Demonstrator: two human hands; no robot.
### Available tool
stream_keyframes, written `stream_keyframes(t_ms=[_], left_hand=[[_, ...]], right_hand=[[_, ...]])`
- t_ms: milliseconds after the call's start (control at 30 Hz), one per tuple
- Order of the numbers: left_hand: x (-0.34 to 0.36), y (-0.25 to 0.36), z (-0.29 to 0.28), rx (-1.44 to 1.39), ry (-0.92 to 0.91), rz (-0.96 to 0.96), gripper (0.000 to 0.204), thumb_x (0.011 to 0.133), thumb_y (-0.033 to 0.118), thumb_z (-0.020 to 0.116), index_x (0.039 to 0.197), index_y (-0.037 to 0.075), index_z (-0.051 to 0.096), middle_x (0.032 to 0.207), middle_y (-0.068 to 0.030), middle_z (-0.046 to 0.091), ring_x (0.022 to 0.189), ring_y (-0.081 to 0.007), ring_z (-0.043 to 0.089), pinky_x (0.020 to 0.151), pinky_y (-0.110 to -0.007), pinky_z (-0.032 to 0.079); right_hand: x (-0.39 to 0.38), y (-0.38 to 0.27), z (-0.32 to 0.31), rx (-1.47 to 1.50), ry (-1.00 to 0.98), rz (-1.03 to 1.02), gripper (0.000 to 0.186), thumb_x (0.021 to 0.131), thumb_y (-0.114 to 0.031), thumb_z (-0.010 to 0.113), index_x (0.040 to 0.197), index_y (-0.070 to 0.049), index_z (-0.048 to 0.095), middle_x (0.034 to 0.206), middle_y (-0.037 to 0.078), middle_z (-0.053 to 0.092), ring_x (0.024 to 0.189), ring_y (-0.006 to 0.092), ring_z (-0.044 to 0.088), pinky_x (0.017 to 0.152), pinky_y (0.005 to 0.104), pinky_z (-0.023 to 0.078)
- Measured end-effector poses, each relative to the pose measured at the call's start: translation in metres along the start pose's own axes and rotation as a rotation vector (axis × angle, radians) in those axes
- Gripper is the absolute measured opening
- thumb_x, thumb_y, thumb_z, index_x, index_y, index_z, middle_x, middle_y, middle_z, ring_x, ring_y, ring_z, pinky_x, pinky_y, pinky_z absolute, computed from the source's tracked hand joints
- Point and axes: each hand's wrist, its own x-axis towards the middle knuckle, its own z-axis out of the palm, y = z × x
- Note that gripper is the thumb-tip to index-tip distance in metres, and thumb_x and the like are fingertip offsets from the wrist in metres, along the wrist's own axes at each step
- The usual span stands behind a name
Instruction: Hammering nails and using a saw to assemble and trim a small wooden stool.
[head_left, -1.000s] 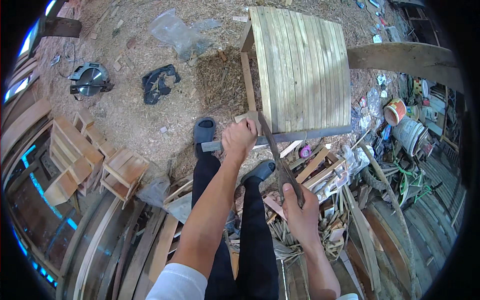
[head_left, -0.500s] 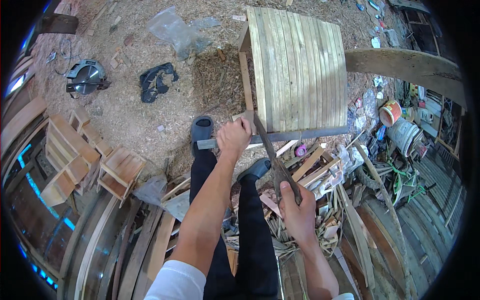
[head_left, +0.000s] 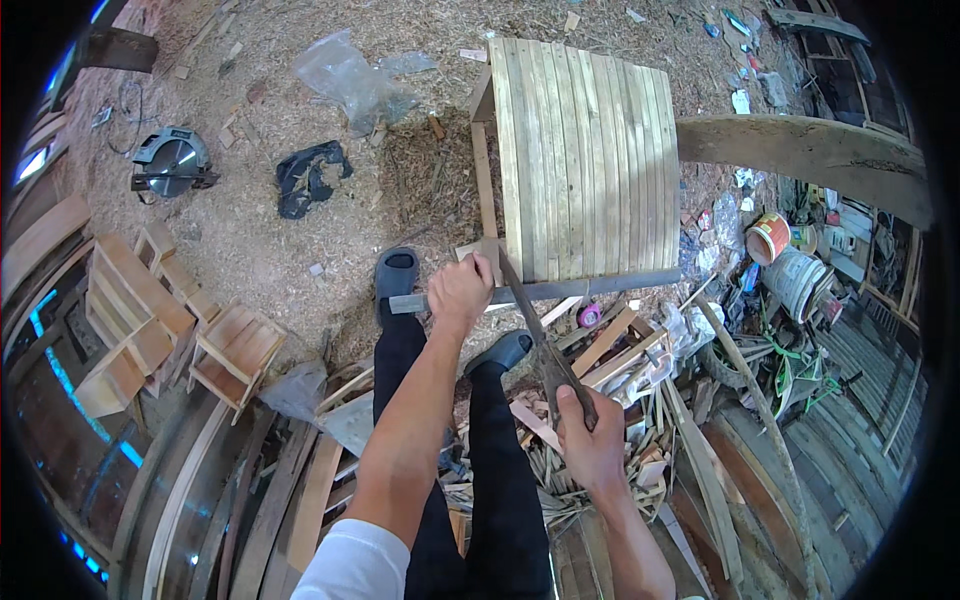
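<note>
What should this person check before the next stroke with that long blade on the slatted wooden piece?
1. Right hand grips the blade handle: ok.
2. Left hand steadies the slatted panel at its near corner: ok.
3. Left fingers away from the blade edge: not ok, the blade passes right beside them.
4. Feet away from the blade: cannot tell; the grey sandal sits just below the work.
5. Footing: not ok, wood scraps litter the ground.

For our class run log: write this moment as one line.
left hand: grips grey strip | right hand: holds long blade | blade against slatted wooden panel
</note>
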Motion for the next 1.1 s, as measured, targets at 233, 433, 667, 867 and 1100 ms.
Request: stream_keyframes(t_ms=[233,433,667,867,1100], left_hand=[[-0.001,0.003,-0.007,-0.028,0.065,-0.016,0.047,0.097,0.031,0.041,0.075,0.003,0.071,0.073,-0.0274,0.066,0.068,-0.0443,0.067,0.069,-0.051,0.055],[-0.001,-0.002,-0.004,-0.041,0.024,-0.056,0.044,0.097,0.032,0.041,0.081,0.005,0.071,0.073,-0.0260,0.067,0.068,-0.0434,0.067,0.069,-0.052,0.055],[0.000,-0.007,0.003,-0.057,0.091,0.000,0.045,0.096,0.031,0.044,0.072,0.002,0.068,0.066,-0.0257,0.065,0.061,-0.0435,0.066,0.063,-0.051,0.055],[0.001,-0.005,0.003,-0.044,0.117,0.009,0.045,0.096,0.031,0.045,0.072,0.001,0.069,0.067,-0.0261,0.065,0.061,-0.0434,0.066,0.062,-0.050,0.055],[-0.007,0.004,0.009,-0.021,0.047,0.020,0.045,0.096,0.032,0.044,0.074,0.002,0.070,0.067,-0.0267,0.065,0.062,-0.0434,0.066,0.063,-0.051,0.056]], right_hand=[[0.000,0.000,-0.003,-0.060,-0.014,-0.127,0.035,0.096,-0.024,0.059,0.073,0.002,0.057,0.054,0.012,0.046,0.048,0.0240,0.047,0.051,0.0376,0.036],[0.047,0.021,0.022,0.054,0.001,-0.065,0.042,0.097,-0.028,0.057,0.068,0.002,0.053,0.053,0.008,0.048,0.048,0.0164,0.047,0.049,0.0360,0.036],[0.081,0.052,0.048,0.234,-0.074,0.005,0.047,0.098,-0.033,0.055,0.065,0.001,0.053,0.053,0.008,0.050,0.048,0.0214,0.049,0.052,0.0365,0.040],[0.083,0.046,0.056,0.058,0.039,-0.045,0.046,0.096,-0.033,0.055,0.071,0.005,0.055,0.060,0.021,0.051,0.060,0.0402,0.050,0.062,0.0470,0.039],[0.067,0.017,0.048,-0.127,0.079,-0.121,0.041,0.096,-0.029,0.057,0.071,0.004,0.056,0.062,0.022,0.053,0.061,0.0409,0.052,0.059,0.0465,0.038]])
